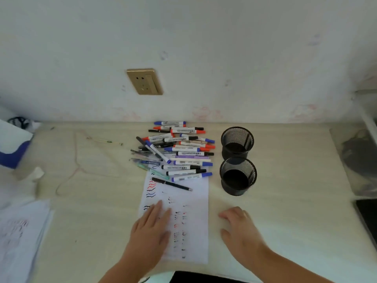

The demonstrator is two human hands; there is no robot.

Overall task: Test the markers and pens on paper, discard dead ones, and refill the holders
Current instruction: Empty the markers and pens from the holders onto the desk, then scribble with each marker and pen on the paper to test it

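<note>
A pile of several markers and pens (179,149) with blue, red and black caps lies at the back of the desk, partly on the top of a white test paper (193,201) covered in small scribbles. One black pen (171,183) lies alone on the paper below the pile. Two black mesh holders stand to the right, the far holder (237,142) and the near holder (238,176); both look empty. My left hand (152,227) presses flat on the paper's left part with straight fingers. My right hand (239,226) rests on the desk right of the paper, fingers loosely curled, holding nothing.
A stack of scribbled paper sheets (20,235) lies at the left edge. A thin wire hanger (81,172) lies on the desk left of the pile. A gold wall socket (144,81) sits above. Dark items in a clear bag (359,158) crowd the right edge.
</note>
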